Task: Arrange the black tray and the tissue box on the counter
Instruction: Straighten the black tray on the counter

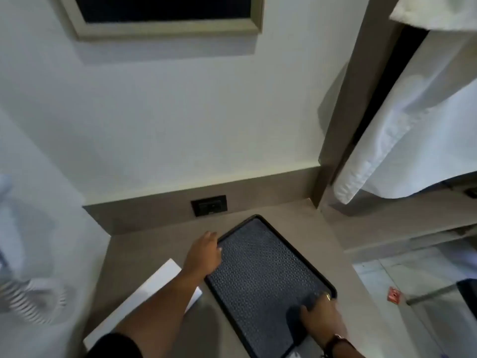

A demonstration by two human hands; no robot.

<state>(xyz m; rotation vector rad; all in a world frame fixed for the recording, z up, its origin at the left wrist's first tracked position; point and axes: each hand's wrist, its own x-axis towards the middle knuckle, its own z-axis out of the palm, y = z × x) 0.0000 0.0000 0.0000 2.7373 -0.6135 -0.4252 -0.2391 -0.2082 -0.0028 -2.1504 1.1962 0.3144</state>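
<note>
The black tray, with a textured mat inside, lies flat on the beige counter, angled toward the back right. My left hand grips its far left rim. My right hand holds its near right corner, thumb on the mat. A white box-shaped object, likely the tissue box, lies on the counter to the tray's left, partly under my left forearm.
A black wall outlet sits in the backsplash behind the tray. A white hair dryer with a coiled cord hangs at the left. White robes hang in the open closet at right. A framed dark panel is on the wall above.
</note>
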